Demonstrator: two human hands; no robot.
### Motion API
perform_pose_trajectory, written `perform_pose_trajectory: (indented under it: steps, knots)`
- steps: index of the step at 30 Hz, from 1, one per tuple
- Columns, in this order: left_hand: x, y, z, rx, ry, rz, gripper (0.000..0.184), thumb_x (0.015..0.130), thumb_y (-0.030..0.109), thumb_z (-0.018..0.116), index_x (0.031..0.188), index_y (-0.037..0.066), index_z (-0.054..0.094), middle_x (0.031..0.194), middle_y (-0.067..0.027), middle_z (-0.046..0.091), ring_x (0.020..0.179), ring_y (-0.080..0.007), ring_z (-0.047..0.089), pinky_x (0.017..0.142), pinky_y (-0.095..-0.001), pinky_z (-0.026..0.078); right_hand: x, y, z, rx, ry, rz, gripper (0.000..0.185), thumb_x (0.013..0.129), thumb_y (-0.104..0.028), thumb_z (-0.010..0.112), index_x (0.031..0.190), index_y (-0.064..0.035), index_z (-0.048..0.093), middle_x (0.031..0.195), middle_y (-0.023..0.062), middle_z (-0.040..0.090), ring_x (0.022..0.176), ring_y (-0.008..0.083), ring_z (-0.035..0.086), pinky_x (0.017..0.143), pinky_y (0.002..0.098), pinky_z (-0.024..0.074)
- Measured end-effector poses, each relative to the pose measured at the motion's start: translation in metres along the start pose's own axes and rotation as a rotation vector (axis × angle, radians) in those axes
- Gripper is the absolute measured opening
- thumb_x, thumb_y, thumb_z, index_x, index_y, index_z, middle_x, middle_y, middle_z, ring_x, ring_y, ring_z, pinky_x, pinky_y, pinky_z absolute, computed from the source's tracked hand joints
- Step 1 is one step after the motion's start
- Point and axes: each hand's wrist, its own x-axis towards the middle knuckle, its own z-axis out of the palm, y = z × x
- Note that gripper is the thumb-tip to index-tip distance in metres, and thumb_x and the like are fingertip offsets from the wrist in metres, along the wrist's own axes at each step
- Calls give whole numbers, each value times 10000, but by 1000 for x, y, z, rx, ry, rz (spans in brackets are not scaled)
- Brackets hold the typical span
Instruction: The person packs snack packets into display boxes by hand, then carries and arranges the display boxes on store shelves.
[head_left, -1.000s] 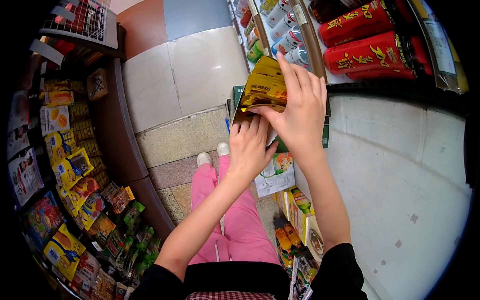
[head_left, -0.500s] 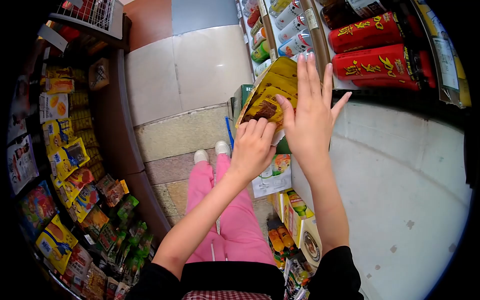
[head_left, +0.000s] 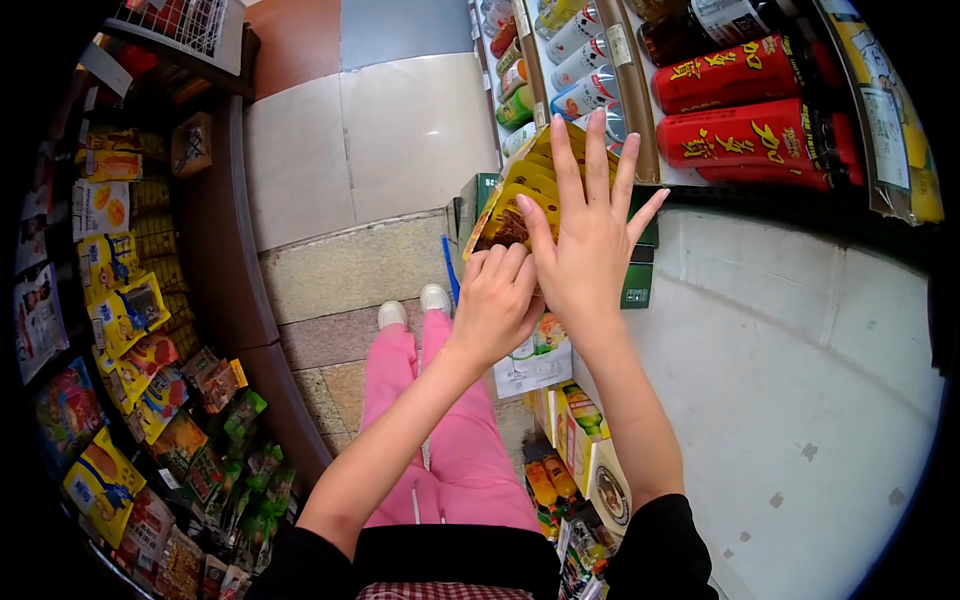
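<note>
A box of yellow snack packets (head_left: 522,188) is held up in front of me, with several packets standing in a row inside it. My left hand (head_left: 492,308) has its fingers curled at the near end of the box, gripping its edge; the thumb is mostly hidden. Over the right side of the packets lies my right hand (head_left: 588,235), fingers spread and thumb pointing up across the packets. It seems to touch them but grips nothing. Both hands hide much of the box.
Drink bottles and red cans (head_left: 745,135) lie on the upper-right shelves, beside a white surface (head_left: 780,350). Hanging snack bags (head_left: 130,315) fill the left rack. Green cartons (head_left: 637,285) and drink boxes (head_left: 575,415) stand below my hands. My shoes (head_left: 435,298) are on the tiled floor.
My right hand has shifted left and slightly down, covering more of the packets. The left fingers are curled more tightly at the box edge. The whole view has moved slightly.
</note>
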Motion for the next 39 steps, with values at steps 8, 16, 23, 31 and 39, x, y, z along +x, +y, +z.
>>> perform_pose_trajectory:
  steps: [8,16,23,31,39]
  knots:
    - [6,2,-14,-99,416,-27,611,756,168,756,1284,-4,499,1217,-182,561,1149,-360,517,992,-450,396,-24,8,3,758,364,152,767,997,-299,565,1602,-56,161,1670,167,140,1547,332,98,1223,522,72]
    - [48,-3,-19,-459,148,-151,922,778,171,718,1554,2,250,1504,-230,405,1351,-408,434,1151,-455,323,-35,-25,5,1319,248,560,657,1085,-336,389,1602,-35,118,1665,166,149,1531,265,156,1226,391,127]
    - [49,-3,-20,-656,124,-270,952,782,200,738,1575,51,233,1539,-228,380,1395,-387,411,1142,-453,346,-31,-27,21,1109,421,472,644,1076,-336,380,1602,-47,149,1672,183,99,1543,315,113,1226,417,117]
    - [48,-6,-21,-505,90,-251,894,863,287,701,1577,33,227,1567,-219,355,1429,-393,369,1167,-456,302,-31,-16,22,551,254,350,689,1032,-480,427,1560,-50,319,1653,233,124,1502,473,151,1206,548,125]
    - [36,-18,-26,-660,35,-277,935,797,94,656,1594,37,169,1608,-224,276,1474,-374,310,1196,-436,260,-39,-14,18,618,399,340,755,1003,-468,524,1594,-100,232,1666,171,148,1513,419,174,1179,548,221]
